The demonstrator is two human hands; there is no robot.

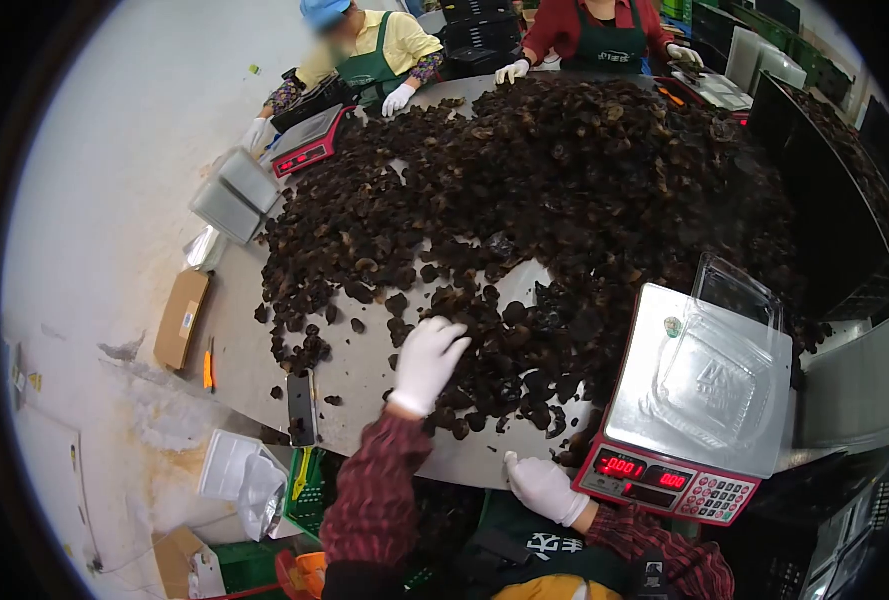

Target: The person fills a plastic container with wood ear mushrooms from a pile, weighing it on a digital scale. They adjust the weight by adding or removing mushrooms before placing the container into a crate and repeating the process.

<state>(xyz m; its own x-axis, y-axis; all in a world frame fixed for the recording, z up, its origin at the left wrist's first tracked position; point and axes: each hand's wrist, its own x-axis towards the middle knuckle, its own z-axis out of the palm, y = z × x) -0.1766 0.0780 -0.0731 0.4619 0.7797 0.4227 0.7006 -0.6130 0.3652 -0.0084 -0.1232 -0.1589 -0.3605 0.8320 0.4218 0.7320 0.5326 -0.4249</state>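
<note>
Surface: a broad, grey metal surface [365, 375] is filling the middle of the frame.
Heap: a big mound of dark brown-black, curled, ear-shaped pieces [615, 150] is covering its upper and central part. They are looking light, thin, stiff and perhaps brittle, so probably suiting a loose scoop from beneath or a gentle pinch at a curled rim.
Scale: a red-and-silver digital scale [637, 400] is standing lower right, showing -0.001.
Box: a clear, thin plastic box [730, 370] is lying on its plate.
Left hand: the white-gloved left hand [431, 365] is hovering over or touching the heap's lower edge, centre frame, fingers bending slightly apart; whether they are pinching a piece, I cannot tell.
Right hand: the white-gloved right hand [550, 490] is resting by the surface's near edge, lower centre, fingers curling; I cannot tell whether they are pressing together.
</note>
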